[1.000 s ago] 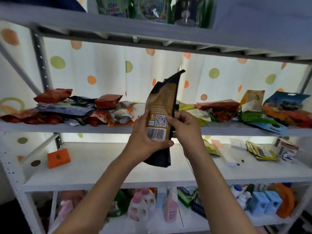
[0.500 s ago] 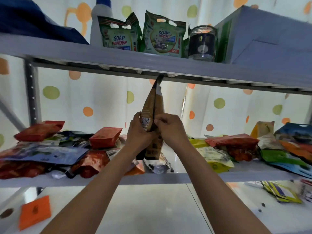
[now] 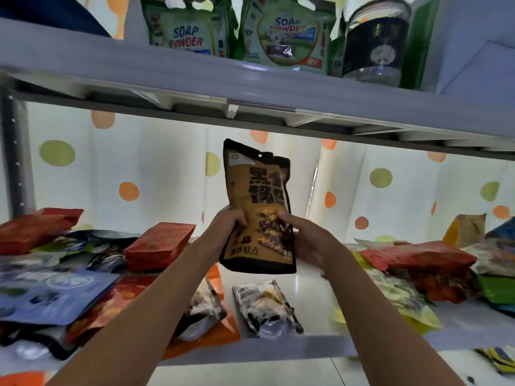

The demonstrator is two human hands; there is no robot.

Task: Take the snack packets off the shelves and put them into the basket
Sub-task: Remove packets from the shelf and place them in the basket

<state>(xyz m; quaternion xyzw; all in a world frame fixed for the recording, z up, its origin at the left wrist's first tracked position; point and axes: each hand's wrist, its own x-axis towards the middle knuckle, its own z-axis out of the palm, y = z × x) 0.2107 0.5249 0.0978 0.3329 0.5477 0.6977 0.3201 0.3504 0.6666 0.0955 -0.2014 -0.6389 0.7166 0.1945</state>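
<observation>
head view: tan and black glossy foil snack pouch (image 3: 257,207) upright, front facing, pinched at both lower edges. left hand (image 3: 227,228) gripping the left edge, fingers (image 3: 237,215) curled round it; right hand (image 3: 306,240) gripping the right edge, thumb across the print. held in mid-air, clear of the white metal shelf (image 3: 278,348) under the fingers. directly below the fingers, a small crumpled silver and black packet (image 3: 264,305); left of the fingers, a red foil packet (image 3: 158,246); right of them, a flat red packet (image 3: 418,257). above the fingers, green soap powder bags (image 3: 281,37). no basket in sight. risks, as judged: slick foil sliding from edge-only pinches; pouch bottom sweeping loose packets off the shelf lip on the way down.
</observation>
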